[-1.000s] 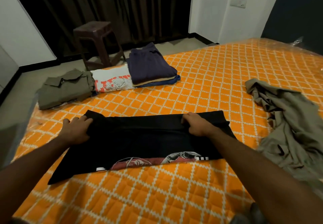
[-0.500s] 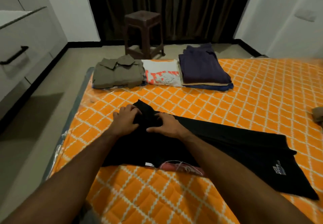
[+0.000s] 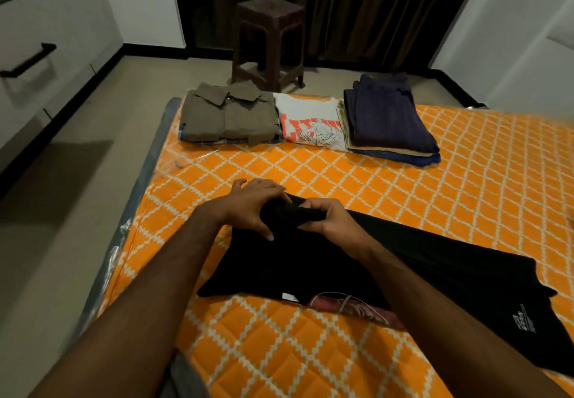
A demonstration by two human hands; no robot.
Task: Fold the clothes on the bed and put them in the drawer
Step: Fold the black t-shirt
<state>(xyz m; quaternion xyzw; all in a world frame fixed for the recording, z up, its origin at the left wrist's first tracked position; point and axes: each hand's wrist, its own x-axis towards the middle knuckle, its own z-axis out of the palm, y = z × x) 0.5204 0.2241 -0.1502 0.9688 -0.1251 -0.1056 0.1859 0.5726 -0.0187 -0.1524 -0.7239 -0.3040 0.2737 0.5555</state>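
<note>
Black t-shirt [image 3: 388, 270] on bed [image 3: 466, 186]; both hands pinch far edge.

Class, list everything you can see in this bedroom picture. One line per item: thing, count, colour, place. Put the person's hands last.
Black printed T-shirt: one, black, spread on the near part of the bed, partly folded.
Folded olive collared shirt: one, olive, far left edge of the bed.
Folded white T-shirt with red print: one, white and red, between the olive shirt and the navy pile.
Pile of folded navy garments: one, navy on top, right of the white T-shirt.
Orange lattice-patterned mattress: one, orange and white.
Dark brown plastic stool: one, floor beyond the bed.
White drawer unit with black handle: one, left wall.
Dark curtain: one, behind the stool.
Hands: left and right, both gripping the black T-shirt's edge.
</note>
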